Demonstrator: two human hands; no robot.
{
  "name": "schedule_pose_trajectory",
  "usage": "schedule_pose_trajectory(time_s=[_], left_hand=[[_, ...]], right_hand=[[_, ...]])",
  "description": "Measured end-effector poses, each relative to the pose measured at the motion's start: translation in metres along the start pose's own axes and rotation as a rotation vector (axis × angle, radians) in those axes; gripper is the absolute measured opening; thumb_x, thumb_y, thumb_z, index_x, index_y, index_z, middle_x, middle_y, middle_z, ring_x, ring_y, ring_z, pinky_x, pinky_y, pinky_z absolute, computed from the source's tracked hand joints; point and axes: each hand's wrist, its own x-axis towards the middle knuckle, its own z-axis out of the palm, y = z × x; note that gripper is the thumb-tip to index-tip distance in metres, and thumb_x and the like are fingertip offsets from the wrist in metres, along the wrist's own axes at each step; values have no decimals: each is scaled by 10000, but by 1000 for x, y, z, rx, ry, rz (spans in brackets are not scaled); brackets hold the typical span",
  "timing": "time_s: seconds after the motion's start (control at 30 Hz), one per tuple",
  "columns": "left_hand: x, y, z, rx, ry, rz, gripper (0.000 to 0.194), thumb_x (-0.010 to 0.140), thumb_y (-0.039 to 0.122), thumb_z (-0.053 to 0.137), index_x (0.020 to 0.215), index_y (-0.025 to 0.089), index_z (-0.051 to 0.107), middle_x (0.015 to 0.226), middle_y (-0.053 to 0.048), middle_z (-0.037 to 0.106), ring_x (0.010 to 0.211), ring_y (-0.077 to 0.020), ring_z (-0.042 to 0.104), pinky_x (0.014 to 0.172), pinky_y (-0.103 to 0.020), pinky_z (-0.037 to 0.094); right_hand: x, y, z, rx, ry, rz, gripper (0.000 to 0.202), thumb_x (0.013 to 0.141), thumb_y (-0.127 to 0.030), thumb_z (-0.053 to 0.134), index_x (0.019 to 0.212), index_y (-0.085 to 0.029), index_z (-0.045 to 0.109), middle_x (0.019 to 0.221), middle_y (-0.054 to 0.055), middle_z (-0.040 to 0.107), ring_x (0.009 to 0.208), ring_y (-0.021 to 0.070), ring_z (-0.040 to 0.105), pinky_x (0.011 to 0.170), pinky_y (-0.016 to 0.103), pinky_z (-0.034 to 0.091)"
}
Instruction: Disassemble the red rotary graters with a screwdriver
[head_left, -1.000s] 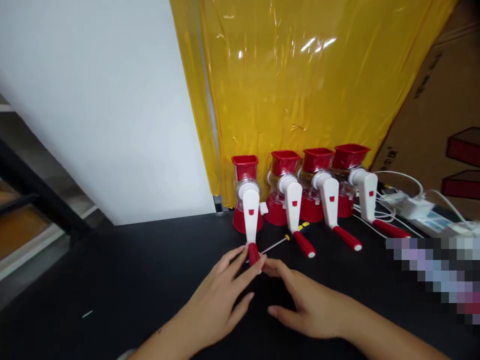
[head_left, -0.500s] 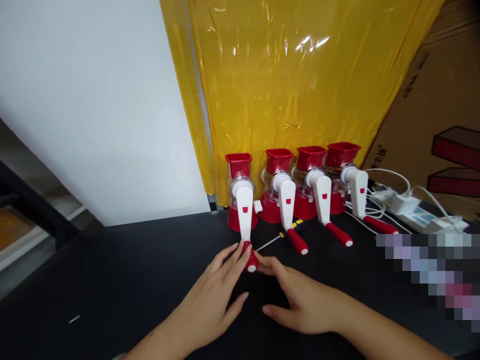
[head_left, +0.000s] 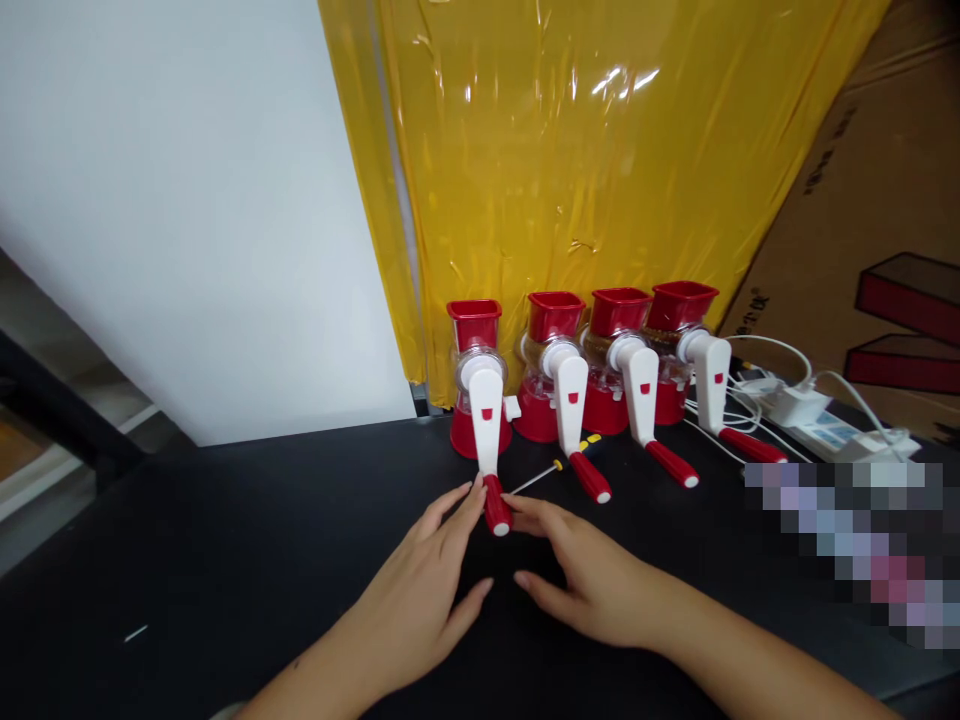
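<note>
A rotary grater with a red hopper, a clear drum and a red base stands leftmost in a row. Its white crank points toward me and ends in a red handle. At the handle's left side are the fingertips of my left hand, fingers stretched and thumb apart. My right hand has its fingertips by the handle's right side, its thumb spread away. Neither hand wraps round the handle. Just right of it lies a screwdriver with a dark and yellow grip, partly behind another crank.
More graters of the same kind stand in line to the right, cranks toward me. White cables and a power strip lie at the right, near a cardboard box. Yellow film and a white panel rise behind the black table.
My left fingers have slid off the top of the red handle to its left side. My right hand stays by the handle. The camera view has shifted slightly; the graters keep their arrangement.
</note>
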Motion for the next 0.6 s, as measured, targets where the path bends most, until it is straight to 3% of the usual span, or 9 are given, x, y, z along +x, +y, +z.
schedule_pose_trajectory(time_s=[0.2, 0.33, 0.6], left_hand=[[0, -4, 3, 49, 38, 38, 637, 925, 248, 538, 1511, 167, 303, 1540, -162, 413, 1439, -282, 365, 1087, -472, 480], [0, -6, 5, 42, 20, 75, 513, 927, 238, 541, 1429, 194, 443, 1530, -124, 441, 1461, -278, 325, 1095, -467, 473], [0, -6, 4, 66, 1, 92, 530, 941, 248, 527, 1459, 217, 420, 1544, -100, 427, 1466, -271, 315, 1097, -463, 473]], right_hand=[[4, -5, -5, -114, -18, -85, 595, 930, -230, 552, 1497, -262, 372, 1378, 110, 564, 1268, 215, 521, 1076, 414, 431], [6, -9, -7, -138, -26, -99, 579, 927, -227, 552, 1485, -264, 402, 1350, 108, 581, 1245, 217, 531, 1057, 411, 437], [4, -10, -8, -113, -20, -62, 619, 906, -226, 579, 1492, -249, 382, 1396, 112, 572, 1285, 232, 525, 1079, 432, 423]])
